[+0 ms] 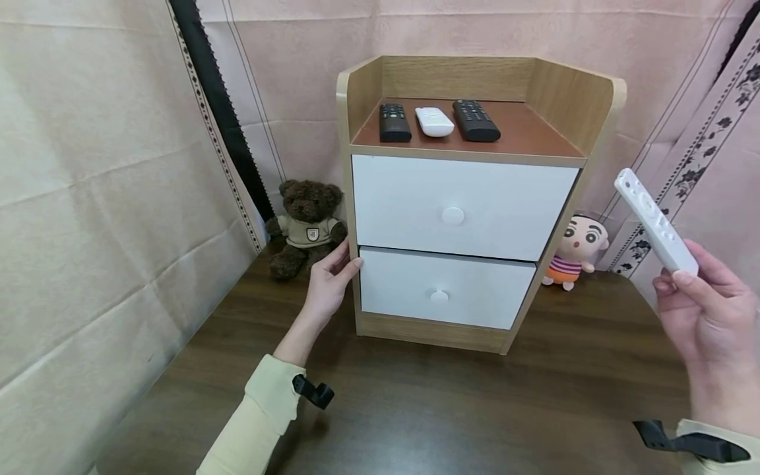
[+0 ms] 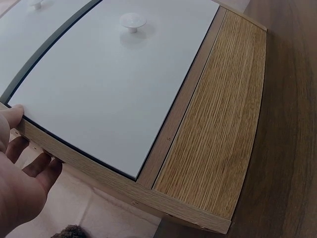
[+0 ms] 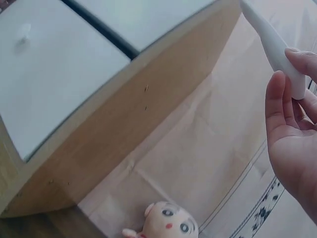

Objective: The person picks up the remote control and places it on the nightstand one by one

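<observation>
On the right of the head view, my right hand (image 1: 706, 303) holds a slim white remote control (image 1: 656, 221) by its lower end, between thumb and fingers. The right wrist view shows that white remote (image 3: 277, 47) from the side, raised beside the cabinet's side panel (image 3: 148, 106). My left hand (image 1: 332, 280) grips the left front edge of a small two-drawer cabinet (image 1: 430, 333). In the left wrist view its thumb (image 2: 14, 115) lies on the front, with bent fingers against the outer side. Both white drawers, upper (image 1: 404, 201) and lower (image 1: 398, 284), are closed.
On the cabinet's brown top lie a black remote (image 1: 394, 123), a short white remote (image 1: 435, 122) and a larger black remote (image 1: 476, 121). A brown teddy bear (image 1: 309, 231) sits left of the cabinet, a cartoon doll (image 1: 576, 251) right. Curtains (image 1: 285, 59) surround the wooden table (image 1: 415, 402).
</observation>
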Available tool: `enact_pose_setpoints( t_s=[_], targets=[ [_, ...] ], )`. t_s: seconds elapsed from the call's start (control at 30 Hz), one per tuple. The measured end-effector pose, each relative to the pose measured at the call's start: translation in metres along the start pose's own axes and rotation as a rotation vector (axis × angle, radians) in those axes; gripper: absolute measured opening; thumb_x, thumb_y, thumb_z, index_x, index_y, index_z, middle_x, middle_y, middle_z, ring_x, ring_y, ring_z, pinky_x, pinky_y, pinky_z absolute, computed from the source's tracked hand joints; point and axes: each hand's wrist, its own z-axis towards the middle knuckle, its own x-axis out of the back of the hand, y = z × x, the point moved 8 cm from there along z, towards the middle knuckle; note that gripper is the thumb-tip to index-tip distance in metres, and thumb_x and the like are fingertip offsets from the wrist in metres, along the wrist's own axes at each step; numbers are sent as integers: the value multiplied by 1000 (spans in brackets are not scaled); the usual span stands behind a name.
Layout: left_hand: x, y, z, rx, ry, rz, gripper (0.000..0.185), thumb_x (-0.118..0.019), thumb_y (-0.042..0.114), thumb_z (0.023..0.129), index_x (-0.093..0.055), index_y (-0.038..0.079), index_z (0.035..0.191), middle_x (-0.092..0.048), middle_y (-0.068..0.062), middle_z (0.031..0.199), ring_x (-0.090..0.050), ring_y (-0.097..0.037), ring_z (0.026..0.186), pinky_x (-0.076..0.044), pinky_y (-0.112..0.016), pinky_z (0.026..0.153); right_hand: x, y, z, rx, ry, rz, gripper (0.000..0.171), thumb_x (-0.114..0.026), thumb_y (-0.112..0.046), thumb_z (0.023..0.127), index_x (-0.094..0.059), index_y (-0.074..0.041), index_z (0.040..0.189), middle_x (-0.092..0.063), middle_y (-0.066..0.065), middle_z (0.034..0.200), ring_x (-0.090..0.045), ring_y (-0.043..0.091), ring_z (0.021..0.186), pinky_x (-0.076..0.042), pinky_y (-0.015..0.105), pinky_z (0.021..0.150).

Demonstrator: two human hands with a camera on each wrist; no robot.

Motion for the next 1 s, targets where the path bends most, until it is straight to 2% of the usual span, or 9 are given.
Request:
enact_pose_setpoints(
  t_s=[0.23, 0.43, 0.77, 0.9, 1.0],
  targets=[
    [-1, -1, -1, 8, -8, -16, 57, -65, 9, 103, -42, 5, 155, -47, -12, 155, -45, -22, 141, -44, -34, 109, -28, -7, 6, 100, 32, 19, 43, -43, 39, 86, -54, 27, 125, -61, 35, 112, -64, 40, 73, -58, 41, 65],
    [0, 0, -2, 7, 2, -15, 55, -64, 10, 103, -43, 5, 155, -47, -11, 155, -45, -21, 141, -42, -36, 110, -53, -8, 13, 174, 98, -25, 45, -46, 39, 82, -54, 27, 124, -62, 35, 110, -63, 37, 65, -58, 38, 58],
    [1, 0, -1, 11, 8, -14, 56, -64, 9, 103, -43, 4, 155, -46, -12, 155, -44, -23, 142, -42, -37, 111, -87, 1, 31, 179, 142, -144, 51, -49, 45, 76, -56, 27, 123, -60, 34, 113, -63, 38, 88, -58, 36, 53],
    [0, -1, -1, 14, 2, -18, 56, -64, 9, 103, -43, 5, 155, -46, -11, 155, -44, -22, 142, -42, -38, 110, -101, 5, 36, 196, 164, -270, 53, -54, 43, 75, -55, 27, 125, -60, 33, 119, -62, 36, 97, -58, 34, 54],
    [0, 0, -2, 13, 4, -14, 56, -65, 10, 103, -44, 5, 155, -47, -11, 154, -45, -22, 141, -43, -38, 110, -110, 11, 40, 202, 198, -349, 55, -60, 42, 72, -57, 26, 125, -62, 32, 121, -63, 37, 97, -59, 32, 55]
  ],
)
